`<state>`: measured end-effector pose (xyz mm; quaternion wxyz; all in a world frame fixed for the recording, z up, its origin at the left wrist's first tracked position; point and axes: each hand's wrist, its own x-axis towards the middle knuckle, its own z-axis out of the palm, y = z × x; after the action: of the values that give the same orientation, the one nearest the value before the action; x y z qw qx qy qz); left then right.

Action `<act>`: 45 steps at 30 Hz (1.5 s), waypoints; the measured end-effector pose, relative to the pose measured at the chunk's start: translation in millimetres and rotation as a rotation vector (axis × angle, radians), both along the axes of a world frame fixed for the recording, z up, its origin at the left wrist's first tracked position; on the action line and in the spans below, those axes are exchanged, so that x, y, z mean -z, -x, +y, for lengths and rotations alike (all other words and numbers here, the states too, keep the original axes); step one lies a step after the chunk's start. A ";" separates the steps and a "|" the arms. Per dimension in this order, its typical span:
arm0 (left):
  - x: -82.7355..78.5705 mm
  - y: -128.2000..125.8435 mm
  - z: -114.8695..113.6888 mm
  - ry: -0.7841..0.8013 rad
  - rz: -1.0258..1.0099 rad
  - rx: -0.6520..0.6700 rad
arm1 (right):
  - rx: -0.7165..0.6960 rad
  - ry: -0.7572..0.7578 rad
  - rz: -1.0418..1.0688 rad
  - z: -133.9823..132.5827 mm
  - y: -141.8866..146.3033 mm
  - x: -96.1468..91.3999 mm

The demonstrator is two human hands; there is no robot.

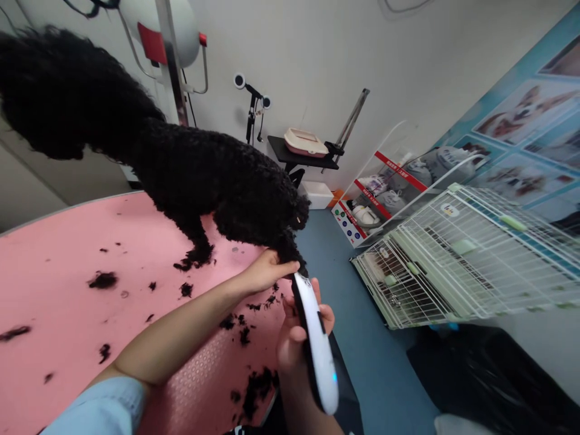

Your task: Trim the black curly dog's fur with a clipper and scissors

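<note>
A black curly-haired dog (212,169) stands on the pink table, its head toward the left and its rear toward me. My left hand (272,270) is closed around its hind leg (290,248), thumb lying along the leg. In my right hand (292,338) is a white and black hair clipper (317,344) with a lit blue light near its lower end. The clipper's head points up at the lower hind leg, close to my left thumb. Whether the blade touches the fur cannot be made out.
Cut black hair (103,280) lies scattered over the pink table (181,362). Behind the dog rises a metal post (172,60). A white wire cage (435,260) and a shelf rack (385,187) stand on the blue floor (362,338) at right, with a black bag (493,374) below.
</note>
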<state>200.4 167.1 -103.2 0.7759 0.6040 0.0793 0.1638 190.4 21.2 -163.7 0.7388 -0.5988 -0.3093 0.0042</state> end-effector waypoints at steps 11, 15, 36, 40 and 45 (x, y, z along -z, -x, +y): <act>-10.9 5.4 4.7 -0.046 -0.045 0.026 | 0.095 0.134 -0.797 -44.8 -49.1 -17.0; -11.1 5.0 2.4 -0.043 -0.026 0.012 | 0.042 0.288 -1.220 -51.1 -63.3 -29.4; -13.2 3.5 -1.8 -0.056 -0.027 -0.001 | 0.031 0.369 -1.347 -48.1 -77.5 -37.5; -12.0 3.2 -0.9 -0.070 -0.041 0.015 | -0.026 0.306 -1.235 -46.2 -84.4 -27.0; -11.9 4.9 3.1 -0.169 -0.042 0.031 | -0.237 0.350 -0.927 -43.5 -92.5 -53.6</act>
<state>195.5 170.2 -91.3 0.7262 0.6648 0.0395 0.1705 282.8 -22.2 -110.1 0.4068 -0.6134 -0.6651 -0.1261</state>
